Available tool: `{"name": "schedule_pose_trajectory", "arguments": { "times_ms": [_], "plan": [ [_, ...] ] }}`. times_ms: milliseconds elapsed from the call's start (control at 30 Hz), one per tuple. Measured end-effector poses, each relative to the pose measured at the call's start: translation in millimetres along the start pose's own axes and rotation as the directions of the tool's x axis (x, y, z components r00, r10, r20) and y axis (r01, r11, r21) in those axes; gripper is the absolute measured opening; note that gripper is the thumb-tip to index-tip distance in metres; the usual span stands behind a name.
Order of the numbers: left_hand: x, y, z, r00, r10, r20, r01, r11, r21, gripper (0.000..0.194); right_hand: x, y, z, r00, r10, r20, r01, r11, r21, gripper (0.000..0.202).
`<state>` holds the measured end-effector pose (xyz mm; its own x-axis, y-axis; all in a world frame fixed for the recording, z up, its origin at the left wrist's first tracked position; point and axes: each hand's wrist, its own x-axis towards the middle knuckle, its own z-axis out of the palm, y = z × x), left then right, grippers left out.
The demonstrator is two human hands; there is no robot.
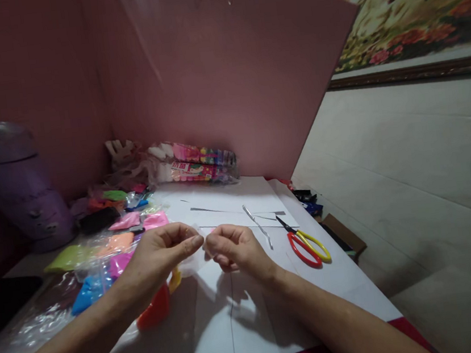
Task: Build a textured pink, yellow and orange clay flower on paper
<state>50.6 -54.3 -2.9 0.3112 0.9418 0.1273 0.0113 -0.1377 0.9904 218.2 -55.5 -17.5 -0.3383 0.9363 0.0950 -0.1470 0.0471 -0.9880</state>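
Over the table, my left hand [164, 247] is closed, thumb against fingers, on a thin translucent plastic bag [191, 264] that hangs below the fingers. Close beside it, my right hand [241, 250] is pinched shut with its fingertips near the bag's edge. What those fingertips hold is hidden, though a small hint of pink shows there. Beneath both hands lies a white paper sheet [215, 339] with a long dark line down it. To the right are scissors [308, 247] with one red and one yellow handle, and a thin silvery tool [257, 225].
Bags of coloured clay [117, 242] crowd the table's left side, near a purple tumbler [33, 190]. Packaged clay sets [195, 164] lean against the pink panel [223, 75] at the back. Dark paper strips [214, 209] rest on white paper behind my hands.
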Motion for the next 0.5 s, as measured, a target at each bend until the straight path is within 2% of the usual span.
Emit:
{"name": "schedule_pose_trajectory", "arguments": {
  "times_ms": [100, 233, 333, 500],
  "plan": [
    [1.0, -0.7, -0.7, 1.0, 0.019, -0.02, -0.019, 1.0, -0.014, 0.019, -1.0, 0.1, 0.6, 0.999, -0.03, -0.042, 0.026, 0.996, -0.089, 0.025],
    [2.4, -2.2, -1.6, 0.999, 0.021, 0.045, -0.018, 0.997, -0.074, 0.013, -1.1, -0.4, 0.3, 0.997, -0.037, -0.07, 0.029, 0.994, -0.109, 0.022],
    [2.4, -3.4, -2.1, 1.0, 0.017, 0.012, -0.016, 0.998, -0.068, 0.013, -1.6, -1.2, 0.5, 0.996, -0.055, -0.067, 0.046, 0.992, -0.121, 0.022],
    [2.0, -6.3, -2.5, 0.999, -0.01, -0.04, 0.008, 0.999, -0.046, 0.014, -4.1, -0.6, 3.8, 0.975, -0.206, -0.082, 0.183, 0.958, -0.221, 0.016]
  ]
}}
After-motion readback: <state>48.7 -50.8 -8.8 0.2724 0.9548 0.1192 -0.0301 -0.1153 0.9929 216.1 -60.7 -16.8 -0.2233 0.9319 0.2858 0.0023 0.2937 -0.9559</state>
